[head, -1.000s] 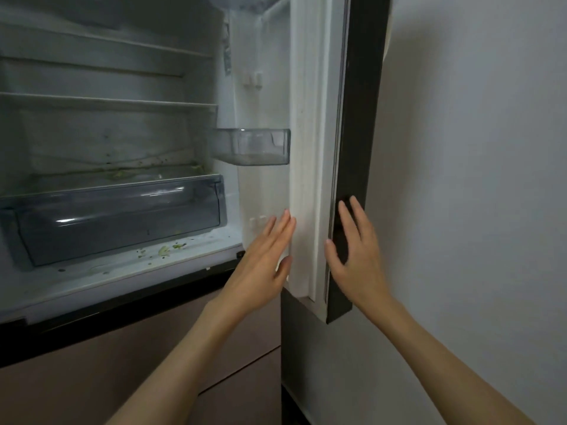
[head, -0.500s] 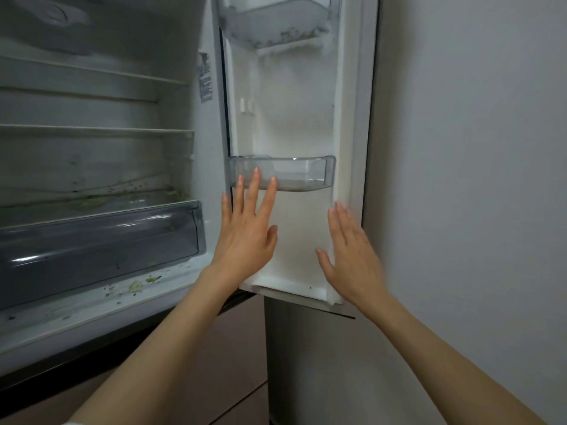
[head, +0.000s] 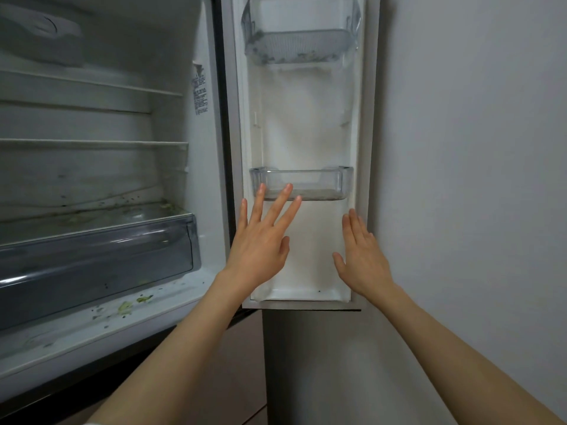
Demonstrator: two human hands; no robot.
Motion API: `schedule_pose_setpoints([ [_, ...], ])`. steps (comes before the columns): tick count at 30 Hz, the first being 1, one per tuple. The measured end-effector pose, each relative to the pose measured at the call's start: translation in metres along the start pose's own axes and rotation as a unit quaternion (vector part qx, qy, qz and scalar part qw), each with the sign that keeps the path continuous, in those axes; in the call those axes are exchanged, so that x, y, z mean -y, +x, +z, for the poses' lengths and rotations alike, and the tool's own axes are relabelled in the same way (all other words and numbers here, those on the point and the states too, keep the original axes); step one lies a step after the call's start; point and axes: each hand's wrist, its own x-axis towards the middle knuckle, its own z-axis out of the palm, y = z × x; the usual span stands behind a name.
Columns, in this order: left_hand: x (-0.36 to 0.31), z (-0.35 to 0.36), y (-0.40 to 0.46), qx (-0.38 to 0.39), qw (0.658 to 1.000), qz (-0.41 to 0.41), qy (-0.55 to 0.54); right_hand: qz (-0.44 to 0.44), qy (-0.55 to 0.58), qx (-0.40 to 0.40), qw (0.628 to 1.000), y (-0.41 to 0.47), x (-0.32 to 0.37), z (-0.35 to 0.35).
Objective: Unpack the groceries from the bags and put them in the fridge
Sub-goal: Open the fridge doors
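Grey wall fills the 3 o'clock side, with the fridge standing open at 9 o'clock and its door swung flat at 12. Both hands are spread and holding nothing — the left hand fingers splayed under the lower door bin, the right hand flat near the door's edge. No groceries or bags show. Best to push the door fully back, steadily, so it stays put — then fetch the bags.
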Motion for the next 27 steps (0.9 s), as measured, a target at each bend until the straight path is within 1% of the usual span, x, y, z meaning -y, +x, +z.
schedule_pose_setpoints([
  [6,-0.001,-0.001,0.001,0.012,1.000,-0.001,0.002,-0.008,-0.022,-0.001,1.000,-0.003,0.003,0.001],
  [8,-0.003,-0.004,-0.005,0.016,1.000,-0.001,-0.009,-0.030,-0.022,-0.012,0.999,-0.008,0.009,0.000],
  [10,-0.005,-0.007,-0.019,0.020,0.999,-0.019,-0.021,-0.062,-0.024,-0.019,0.998,-0.015,0.015,0.002],
  [13,-0.001,-0.010,-0.055,0.023,0.996,-0.081,-0.007,-0.119,0.000,-0.036,0.992,-0.028,0.030,0.007],
  [15,0.004,-0.014,-0.087,0.031,0.990,-0.137,0.005,-0.142,0.023,-0.022,0.989,-0.042,0.044,0.016],
  [18,0.007,-0.029,-0.146,0.055,0.976,-0.210,0.017,-0.200,0.062,-0.004,0.978,-0.069,0.073,0.025],
  [21,0.007,-0.057,-0.203,0.080,0.960,-0.265,0.038,-0.261,0.111,0.056,0.957,-0.097,0.107,0.030],
  [24,0.007,-0.091,-0.252,0.096,0.939,-0.322,0.071,-0.306,0.167,0.055,0.936,-0.123,0.145,0.025],
  [27,0.009,-0.123,-0.295,0.102,0.924,-0.351,0.115,-0.351,0.204,0.074,0.911,-0.150,0.186,0.015],
])
